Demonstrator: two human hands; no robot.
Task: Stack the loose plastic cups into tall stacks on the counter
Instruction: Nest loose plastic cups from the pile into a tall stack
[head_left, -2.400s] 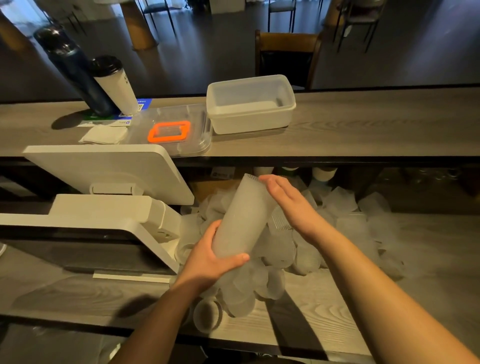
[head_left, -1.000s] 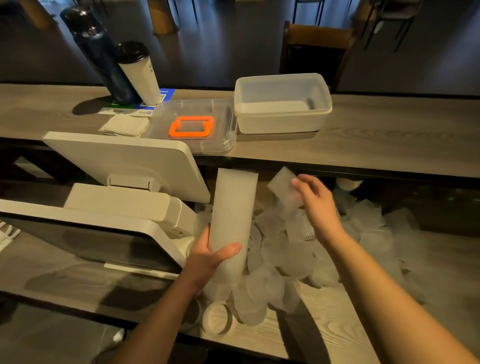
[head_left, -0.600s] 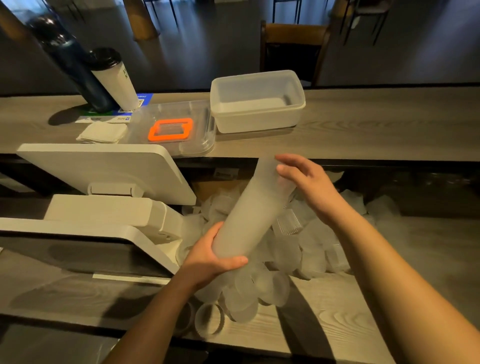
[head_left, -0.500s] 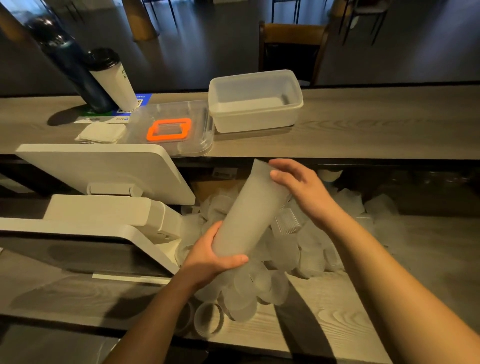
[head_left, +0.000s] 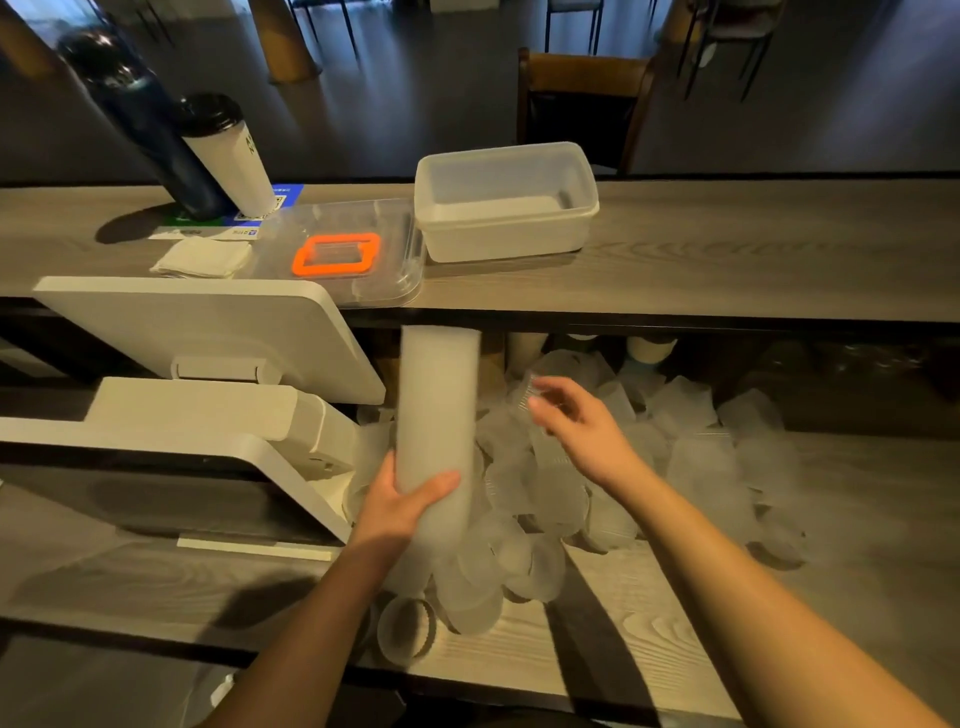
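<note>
A tall stack of frosted plastic cups (head_left: 438, 410) stands nearly upright over the lower counter (head_left: 639, 613). My left hand (head_left: 400, 512) grips it near its lower end. A heap of loose cups (head_left: 691, 467) lies on the counter behind and to the right of the stack. My right hand (head_left: 582, 431) reaches over this heap, to the right of the stack. Its thumb and fingers pinch a clear loose cup (head_left: 525, 391) at the top of the heap; this part is blurred.
A white point-of-sale terminal (head_left: 208, 353) stands close on the left. On the upper shelf (head_left: 753, 260) sit a white tub (head_left: 506, 205), a clear lid with an orange frame (head_left: 337, 253), folded napkins (head_left: 202, 257), a dark bottle (head_left: 137, 119) and a white tumbler (head_left: 228, 156).
My right hand has left the top of the stack and dropped to the right onto the heap. My left hand has turned the stack from tilted to nearly upright.
</note>
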